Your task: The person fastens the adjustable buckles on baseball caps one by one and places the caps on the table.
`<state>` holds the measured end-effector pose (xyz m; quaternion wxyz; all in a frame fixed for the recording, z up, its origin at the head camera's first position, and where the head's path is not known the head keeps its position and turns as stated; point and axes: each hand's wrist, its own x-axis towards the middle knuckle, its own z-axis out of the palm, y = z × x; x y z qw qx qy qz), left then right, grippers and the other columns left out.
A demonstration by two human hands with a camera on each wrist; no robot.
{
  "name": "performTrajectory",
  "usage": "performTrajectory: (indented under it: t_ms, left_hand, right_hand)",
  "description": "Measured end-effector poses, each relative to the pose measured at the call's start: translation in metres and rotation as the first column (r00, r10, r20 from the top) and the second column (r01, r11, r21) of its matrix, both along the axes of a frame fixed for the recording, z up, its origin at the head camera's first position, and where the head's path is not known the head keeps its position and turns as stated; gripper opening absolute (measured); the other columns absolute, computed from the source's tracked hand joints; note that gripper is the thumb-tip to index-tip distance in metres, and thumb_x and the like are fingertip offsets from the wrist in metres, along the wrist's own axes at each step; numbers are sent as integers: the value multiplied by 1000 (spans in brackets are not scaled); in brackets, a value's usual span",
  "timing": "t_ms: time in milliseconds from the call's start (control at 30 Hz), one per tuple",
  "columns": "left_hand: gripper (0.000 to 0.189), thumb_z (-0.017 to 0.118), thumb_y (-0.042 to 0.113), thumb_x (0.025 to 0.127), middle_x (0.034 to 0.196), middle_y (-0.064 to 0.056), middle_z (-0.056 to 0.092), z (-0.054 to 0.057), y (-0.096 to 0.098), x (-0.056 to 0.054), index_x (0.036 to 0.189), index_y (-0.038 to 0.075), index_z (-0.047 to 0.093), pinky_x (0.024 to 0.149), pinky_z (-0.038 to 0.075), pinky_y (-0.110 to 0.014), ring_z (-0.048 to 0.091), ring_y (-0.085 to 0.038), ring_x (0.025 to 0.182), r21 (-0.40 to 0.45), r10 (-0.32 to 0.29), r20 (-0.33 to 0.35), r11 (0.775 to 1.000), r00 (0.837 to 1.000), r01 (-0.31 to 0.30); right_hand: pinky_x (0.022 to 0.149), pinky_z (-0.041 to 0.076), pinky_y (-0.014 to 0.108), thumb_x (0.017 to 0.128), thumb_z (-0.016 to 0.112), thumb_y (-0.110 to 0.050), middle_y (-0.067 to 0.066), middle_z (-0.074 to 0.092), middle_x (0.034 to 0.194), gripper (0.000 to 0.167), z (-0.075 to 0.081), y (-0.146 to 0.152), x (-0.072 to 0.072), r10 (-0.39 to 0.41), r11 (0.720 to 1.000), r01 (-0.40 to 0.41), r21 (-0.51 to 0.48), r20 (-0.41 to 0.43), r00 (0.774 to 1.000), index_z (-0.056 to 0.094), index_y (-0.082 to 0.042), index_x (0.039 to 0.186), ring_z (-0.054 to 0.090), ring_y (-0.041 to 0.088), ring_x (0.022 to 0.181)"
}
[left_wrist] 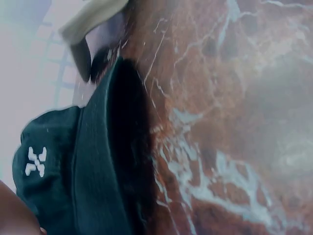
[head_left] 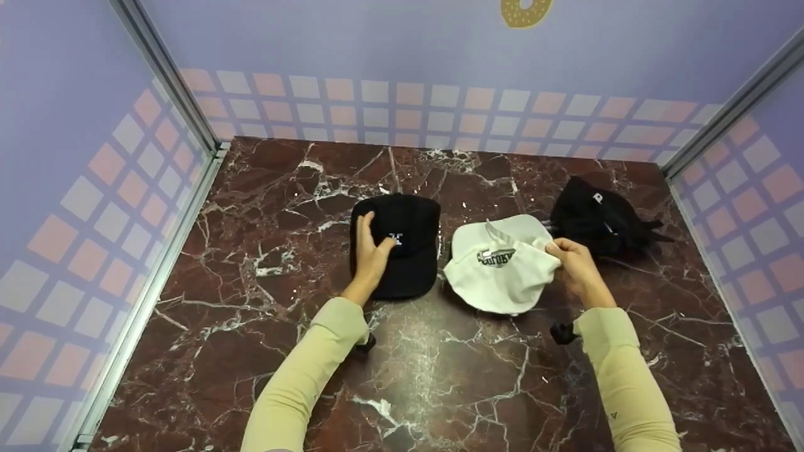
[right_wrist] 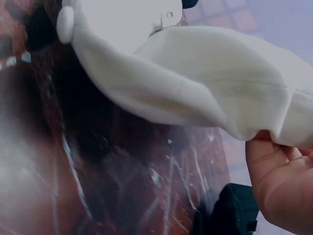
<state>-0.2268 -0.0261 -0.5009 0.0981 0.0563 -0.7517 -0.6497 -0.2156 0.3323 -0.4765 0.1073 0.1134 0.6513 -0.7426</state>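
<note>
A black cap [head_left: 402,242] with a small white logo lies on the dark red marble table [head_left: 440,376]. My left hand [head_left: 372,251] rests flat on its crown, fingers fairly straight. In the left wrist view the black cap [left_wrist: 78,171] fills the lower left, with its white logo showing. To its right lies a white cap [head_left: 496,267] with a dark printed logo. My right hand [head_left: 575,260] pinches its right edge and lifts the fabric slightly. The right wrist view shows the white cap [right_wrist: 195,83] bunched above my right hand [right_wrist: 279,181].
Another black cap [head_left: 597,216] lies crumpled at the back right of the table, close to my right hand. Lilac walls with a pink and white checked pattern enclose the table on three sides. Metal corner rails stand at the back left and back right.
</note>
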Motion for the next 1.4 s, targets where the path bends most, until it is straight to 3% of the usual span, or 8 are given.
performTrajectory:
  t_ms: [133,367,500,733,833,967,1267,1400]
  left_hand:
    - [59,58,7,67,142,-21,22,2,11,5,125,3,43,108,15,-43,18,-31,133,-159,-105,-79,983,991,91]
    - [57,58,12,68,141,-19,26,5,30,11,123,7,45,104,15,-53,19,-34,132,-421,-262,-142,889,954,181]
    - [56,58,15,69,141,-18,27,6,38,13,123,7,46,103,15,-55,19,-33,132,-495,-336,-105,834,936,244]
    - [50,61,28,75,137,-16,37,1,44,16,118,4,53,101,22,-54,24,-34,131,-649,-447,17,676,895,350]
    - [50,60,29,77,135,-13,40,0,43,16,119,5,53,101,22,-52,24,-33,131,-676,-448,85,631,890,382]
    - [48,60,25,78,133,-12,44,-1,41,15,120,4,52,102,23,-50,26,-31,130,-684,-424,115,622,898,381]
    - [30,58,14,78,129,-10,49,-4,36,12,106,3,60,100,27,-47,32,-29,128,-672,-373,58,671,926,313]
    - [22,57,12,78,127,-9,51,-5,34,12,97,2,62,100,28,-46,35,-28,126,-656,-361,27,697,932,289]
  right_hand:
    - [50,44,20,89,47,-7,-5,55,63,22,-6,-5,0,23,999,-23,-35,6,1000,56,-11,70,53,5,55]
    - [52,45,21,90,46,-7,-4,57,68,18,-14,-14,-1,82,992,-82,-100,1,997,56,-10,75,55,6,57]
    - [53,45,21,90,45,-7,-4,57,69,18,-18,-20,-2,96,989,-94,-111,8,995,56,-12,76,55,6,58]
    - [53,45,22,92,40,-4,-3,57,69,21,-23,-27,-2,132,981,-130,-146,0,991,54,-11,77,55,7,57]
    - [54,45,23,92,38,-4,-3,57,70,22,-24,-30,-2,141,978,-139,-154,0,990,53,-11,78,55,7,59]
    - [55,45,23,92,38,-3,-3,57,71,23,-26,-36,-3,129,979,-128,-161,-1,992,53,-11,78,55,8,60]
    - [55,45,22,92,39,-4,-4,58,69,25,-30,-45,-6,96,974,-89,-209,25,995,55,-12,75,56,7,59]
    - [55,46,23,90,43,-3,-4,58,68,23,-27,-45,-6,88,982,-80,-171,41,995,56,-13,74,57,7,57]
